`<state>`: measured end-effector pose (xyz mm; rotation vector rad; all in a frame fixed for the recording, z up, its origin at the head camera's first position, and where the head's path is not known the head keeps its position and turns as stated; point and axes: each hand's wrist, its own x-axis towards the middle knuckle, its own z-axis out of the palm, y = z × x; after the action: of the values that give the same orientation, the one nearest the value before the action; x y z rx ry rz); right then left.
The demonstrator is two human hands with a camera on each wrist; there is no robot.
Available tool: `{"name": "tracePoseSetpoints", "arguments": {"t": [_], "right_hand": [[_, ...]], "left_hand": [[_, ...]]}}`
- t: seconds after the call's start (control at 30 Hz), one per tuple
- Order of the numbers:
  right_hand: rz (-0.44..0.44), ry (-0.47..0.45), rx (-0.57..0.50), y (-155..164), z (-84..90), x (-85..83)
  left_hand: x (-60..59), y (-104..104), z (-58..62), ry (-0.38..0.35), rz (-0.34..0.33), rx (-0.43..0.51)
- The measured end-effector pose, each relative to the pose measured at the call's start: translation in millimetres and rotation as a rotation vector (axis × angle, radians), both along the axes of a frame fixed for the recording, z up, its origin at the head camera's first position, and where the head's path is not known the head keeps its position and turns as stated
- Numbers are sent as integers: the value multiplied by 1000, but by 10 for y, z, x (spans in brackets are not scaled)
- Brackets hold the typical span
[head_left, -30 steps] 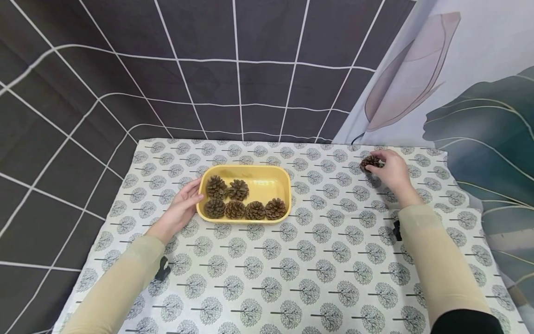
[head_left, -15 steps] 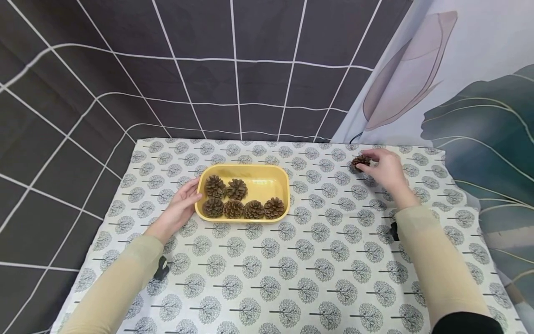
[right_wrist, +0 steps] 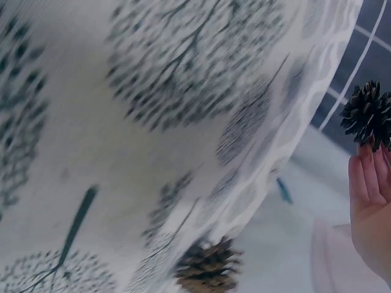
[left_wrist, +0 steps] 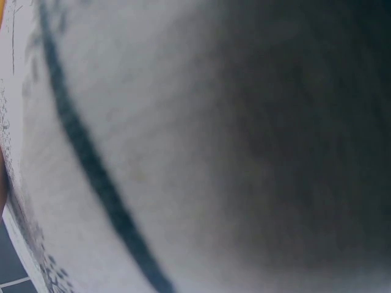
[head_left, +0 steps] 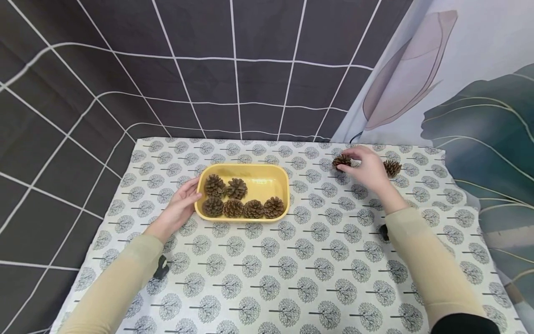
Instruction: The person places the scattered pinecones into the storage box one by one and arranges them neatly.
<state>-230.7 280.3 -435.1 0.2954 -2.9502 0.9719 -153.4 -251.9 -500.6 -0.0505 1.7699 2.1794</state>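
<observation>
My left hand [head_left: 177,206] holds the left end of a yellow plastic tray [head_left: 250,220], its thumb at the rim. Several brown pine cones sit in the tray: a row along the near side, including one pine cone [head_left: 273,208] at the right, and two behind at the left. To the right, my right hand [head_left: 369,169] pinches another pine cone [head_left: 342,162] between thumb and fingers; the right wrist view shows this held pine cone [right_wrist: 368,116] at its right edge. A loose pine cone [head_left: 392,168] lies on the cloth just right of that hand.
A white tablecloth [head_left: 292,269] printed with grey trees covers the table. Behind and left hangs a dark gridded curtain [head_left: 267,83]; a pale curtain [head_left: 400,83] with leaf shapes hangs at the right. The left wrist view shows mostly blurred cloth.
My right hand has moved left with its pine cone, and the loose pine cone it hid now shows. My left hand and the tray have stayed in place.
</observation>
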Motion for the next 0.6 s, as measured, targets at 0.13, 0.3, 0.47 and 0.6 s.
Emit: {"name": "tracePoseSetpoints", "arguments": {"t": [0.13,0.3,0.47,0.6], "right_hand": [[47,53,-12,-139,7,17],[99,100,-10,-315,25,52],[146,111,-21,-490,55,112],[184,119,-28,-629,79,159]], "left_hand": [[-1,-1,-4,4,-4,0],[-7,6,-1,13,-10,1],[-2,8,15,16,-10,-2],[4,2,14,10,-9,-4]]}}
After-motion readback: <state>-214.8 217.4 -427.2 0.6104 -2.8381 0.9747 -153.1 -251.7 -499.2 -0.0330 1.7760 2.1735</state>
